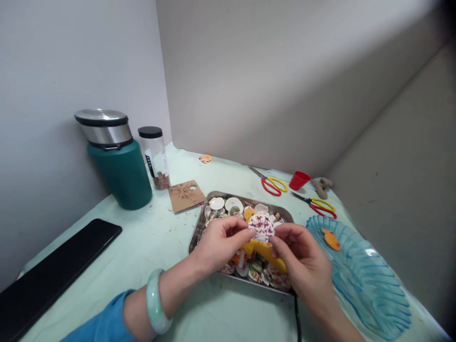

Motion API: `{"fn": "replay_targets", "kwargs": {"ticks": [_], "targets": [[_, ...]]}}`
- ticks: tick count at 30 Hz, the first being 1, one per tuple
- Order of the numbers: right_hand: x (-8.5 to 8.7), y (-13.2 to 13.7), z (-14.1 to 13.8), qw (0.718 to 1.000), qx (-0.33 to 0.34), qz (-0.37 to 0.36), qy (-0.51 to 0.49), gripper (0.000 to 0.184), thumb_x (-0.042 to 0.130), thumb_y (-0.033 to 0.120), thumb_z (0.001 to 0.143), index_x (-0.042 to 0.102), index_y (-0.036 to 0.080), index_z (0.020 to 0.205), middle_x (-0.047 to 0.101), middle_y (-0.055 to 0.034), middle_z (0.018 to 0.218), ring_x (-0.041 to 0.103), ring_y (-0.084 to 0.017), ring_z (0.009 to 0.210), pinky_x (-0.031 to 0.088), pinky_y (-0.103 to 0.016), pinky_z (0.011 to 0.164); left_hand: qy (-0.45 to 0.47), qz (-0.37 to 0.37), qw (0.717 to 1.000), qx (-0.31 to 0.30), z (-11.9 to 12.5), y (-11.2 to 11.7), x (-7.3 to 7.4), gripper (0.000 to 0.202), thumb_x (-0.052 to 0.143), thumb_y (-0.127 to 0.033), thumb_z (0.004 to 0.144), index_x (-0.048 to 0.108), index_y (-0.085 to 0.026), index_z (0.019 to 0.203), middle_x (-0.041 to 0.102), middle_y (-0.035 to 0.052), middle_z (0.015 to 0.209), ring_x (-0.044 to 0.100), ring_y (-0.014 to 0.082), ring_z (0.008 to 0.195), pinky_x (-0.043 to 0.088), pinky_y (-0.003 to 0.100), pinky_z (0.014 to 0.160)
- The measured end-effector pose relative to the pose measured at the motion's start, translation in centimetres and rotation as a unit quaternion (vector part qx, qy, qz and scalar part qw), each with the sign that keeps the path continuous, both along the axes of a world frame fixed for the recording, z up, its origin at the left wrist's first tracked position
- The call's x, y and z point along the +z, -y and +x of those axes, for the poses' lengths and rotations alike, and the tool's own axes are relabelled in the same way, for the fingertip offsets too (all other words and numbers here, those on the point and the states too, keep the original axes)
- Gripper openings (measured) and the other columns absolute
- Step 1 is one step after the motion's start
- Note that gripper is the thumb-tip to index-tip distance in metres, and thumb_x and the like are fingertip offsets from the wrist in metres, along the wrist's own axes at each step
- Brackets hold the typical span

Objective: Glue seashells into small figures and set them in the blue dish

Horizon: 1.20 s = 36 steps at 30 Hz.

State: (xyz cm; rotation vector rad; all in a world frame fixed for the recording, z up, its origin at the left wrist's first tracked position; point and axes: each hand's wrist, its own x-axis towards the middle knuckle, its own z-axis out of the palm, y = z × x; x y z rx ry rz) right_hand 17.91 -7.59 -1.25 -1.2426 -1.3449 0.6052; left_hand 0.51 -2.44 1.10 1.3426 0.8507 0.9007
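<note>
My left hand (217,242) and my right hand (301,259) meet over a metal tray (197,231) filled with several seashells. Both pinch one white scallop shell with reddish markings (261,226), held upright between the fingertips. A yellow tool (261,251), likely a glue gun, lies under my hands across the tray, with a black cord (296,313) running toward me. A pale green bangle is on my left wrist.
A blue glass dish (370,280) with an orange shell (331,239) stands at the right. Two red-and-yellow scissors (272,183) (318,205), a red cup (299,180), a green flask (119,161), a jar (156,156), a cardboard piece (185,195) and a black slab (50,275) surround the tray.
</note>
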Motion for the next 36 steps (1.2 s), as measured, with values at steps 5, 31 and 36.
{"fn": "replay_targets", "kwargs": {"ticks": [5, 31, 36], "targets": [[-0.1, 0.1, -0.1, 0.998, -0.018, 0.006, 0.068, 0.016, 0.061, 0.031, 0.086, 0.055, 0.024, 0.1, 0.06, 0.0007, 0.081, 0.057, -0.013, 0.069, 0.049, -0.027, 0.066, -0.009, 0.026, 1.0, 0.015, -0.3, 0.0, -0.1, 0.025, 0.066, -0.038, 0.076, 0.065, -0.013, 0.071, 0.053, -0.0022, 0.06, 0.043, 0.007, 0.053, 0.035, 0.018, 0.05], [1.0, 0.4, -0.1, 0.955, -0.011, 0.176, 0.239, 0.022, 0.054, 0.007, 0.085, 0.058, 0.024, 0.098, 0.063, -0.0032, 0.09, 0.058, -0.017, 0.086, 0.048, -0.029, 0.075, 0.03, 0.026, 0.999, -0.011, -0.2, 0.1, -0.3, 0.015, 0.064, -0.021, 0.076, 0.071, -0.016, 0.088, 0.068, 0.0044, 0.082, 0.06, 0.0112, 0.065, 0.048, 0.021, 0.059], [1.2, 0.3, -0.4, 0.951, 0.003, 0.185, 0.248, 0.023, 0.052, 0.007, 0.086, 0.056, 0.025, 0.1, 0.062, -0.0034, 0.091, 0.058, -0.017, 0.088, 0.048, -0.028, 0.074, 0.01, 0.095, 0.995, -0.009, -0.2, 0.2, -0.4, 0.012, 0.063, -0.019, 0.077, 0.07, -0.015, 0.085, 0.067, 0.0059, 0.09, 0.061, 0.014, 0.075, 0.048, 0.023, 0.065]]}}
